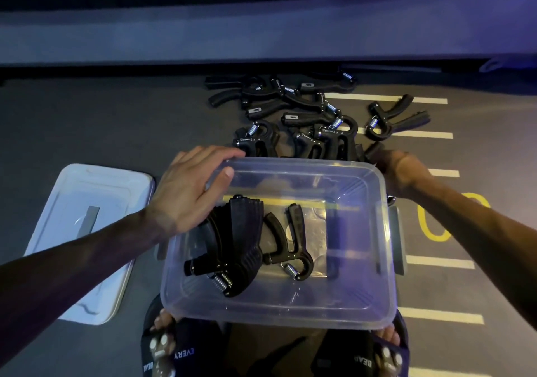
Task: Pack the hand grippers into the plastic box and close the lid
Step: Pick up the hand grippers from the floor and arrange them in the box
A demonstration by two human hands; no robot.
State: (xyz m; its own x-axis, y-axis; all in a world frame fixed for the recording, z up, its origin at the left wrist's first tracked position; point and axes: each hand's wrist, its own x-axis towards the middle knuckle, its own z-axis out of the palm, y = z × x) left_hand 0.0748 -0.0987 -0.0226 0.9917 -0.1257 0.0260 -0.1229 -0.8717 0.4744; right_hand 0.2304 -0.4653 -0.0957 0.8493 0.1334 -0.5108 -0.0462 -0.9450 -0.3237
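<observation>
Head view, looking down at a dark floor (87, 121) marked with white stripes (386, 98) and a yellow figure (436, 225). A clear plastic box (279, 312) stands open in the centre, just ahead of the person's two sandalled feet (162, 344). Inside it, toward the left, lies a packed group of black hand grippers (241, 240) with a steel spring showing at the near end; just to their right a single hand gripper (293, 240) lies flat on the box bottom, handles pointing away from the viewer. The left hand (189, 190) rests on the far-left corner of the box rim, fingers spread over the outside and the thumb curled over the edge, so it grips the rim. The right hand (401, 170) is beyond the far-right corner of the box, at the near edge of a loose pile of hand grippers (293, 115) lying on the floor behind the box; it is blurred, and whether it is closed on one cannot be told. One further gripper (392, 118) lies apart to the right of the pile. The white lid (87, 231) lies flat on the floor to the left of the box, separate from it.
</observation>
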